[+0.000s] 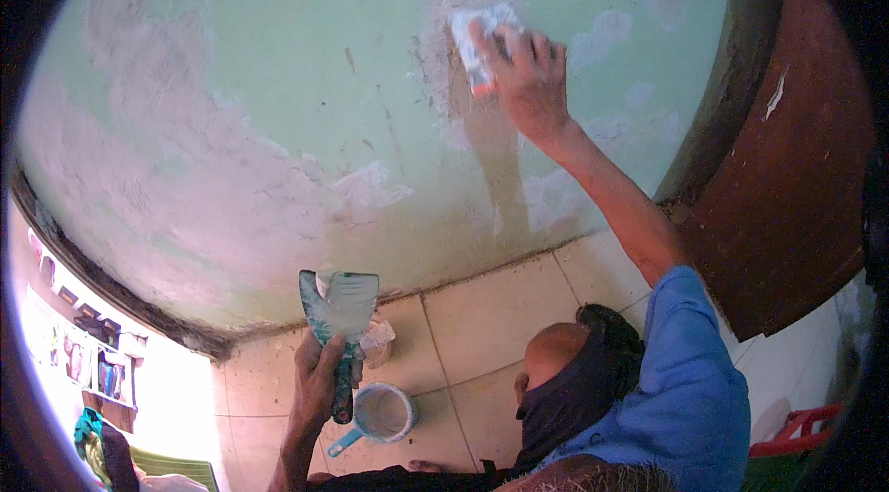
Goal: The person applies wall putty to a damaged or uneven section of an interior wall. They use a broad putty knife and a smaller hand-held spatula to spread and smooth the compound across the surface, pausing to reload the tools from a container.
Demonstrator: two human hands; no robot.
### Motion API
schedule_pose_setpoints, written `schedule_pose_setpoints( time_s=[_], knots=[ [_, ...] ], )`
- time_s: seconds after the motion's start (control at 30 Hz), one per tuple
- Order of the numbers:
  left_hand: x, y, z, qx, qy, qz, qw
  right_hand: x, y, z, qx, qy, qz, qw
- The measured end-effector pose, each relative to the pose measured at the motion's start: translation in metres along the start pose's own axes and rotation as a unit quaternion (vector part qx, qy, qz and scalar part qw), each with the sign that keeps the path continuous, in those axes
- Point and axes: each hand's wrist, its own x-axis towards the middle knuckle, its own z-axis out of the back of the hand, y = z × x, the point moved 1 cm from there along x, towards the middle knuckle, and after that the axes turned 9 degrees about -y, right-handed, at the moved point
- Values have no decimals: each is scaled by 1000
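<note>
My right hand [526,75] is stretched up to the pale green wall [278,57] and presses a small putty knife [480,46], white with filler and orange at the handle, flat against a patched area. My left hand [318,379] is lower down in front of the wall's base. It grips the dark handle of a wide putty knife [340,303], blade up, smeared with white and teal filler. Straight below that hand a light blue cup [383,413] with pale filler inside stands on the tiled floor [491,316].
A crumpled clear plastic bag [379,340] lies by the wall's foot next to the cup. A brown wooden door [787,168] stands at the right, with a red stool [804,427] low beside it. At the far left a bright opening shows shelves with small items [88,358].
</note>
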Motion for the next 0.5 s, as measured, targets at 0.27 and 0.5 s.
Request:
schedule_pose_setpoints(
  time_s=[0.27, 0.5],
  knots=[
    [1, -2, 2, -14, 13, -1, 1000, -3, -67, 1, 19, -36, -39, 998],
    [1, 0, 3, -13, 15, -15, 1000, -22, -34, 19, 48, 36, 1, 998]
  ],
)
